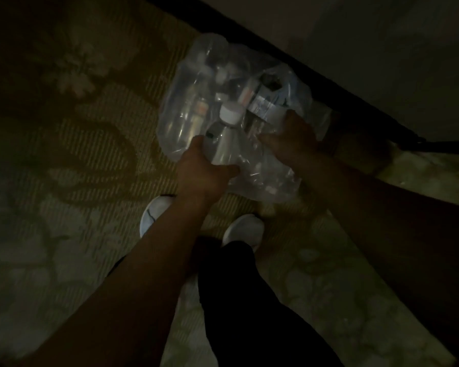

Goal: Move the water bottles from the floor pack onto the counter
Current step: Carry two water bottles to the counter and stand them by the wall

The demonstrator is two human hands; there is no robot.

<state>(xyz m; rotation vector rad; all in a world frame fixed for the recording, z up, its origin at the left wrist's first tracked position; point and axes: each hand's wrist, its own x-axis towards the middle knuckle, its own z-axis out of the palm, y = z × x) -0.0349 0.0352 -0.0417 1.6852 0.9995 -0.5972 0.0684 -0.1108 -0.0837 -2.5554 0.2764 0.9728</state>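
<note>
A clear plastic-wrapped pack of water bottles (223,83) lies on the patterned carpet in dim light. One bottle (227,144) with a white cap sticks up toward me at the pack's near side. My left hand (204,170) grips this bottle's body, thumb on the right side. My right hand (292,139) presses down on the plastic wrap at the pack's right, fingers spread on it. Several other bottles show blurred through the wrap.
My two white shoes (154,215) stand on the carpet just below the pack, with my dark trouser leg (249,300) in front. A dark baseboard (329,80) and a pale wall run diagonally behind the pack.
</note>
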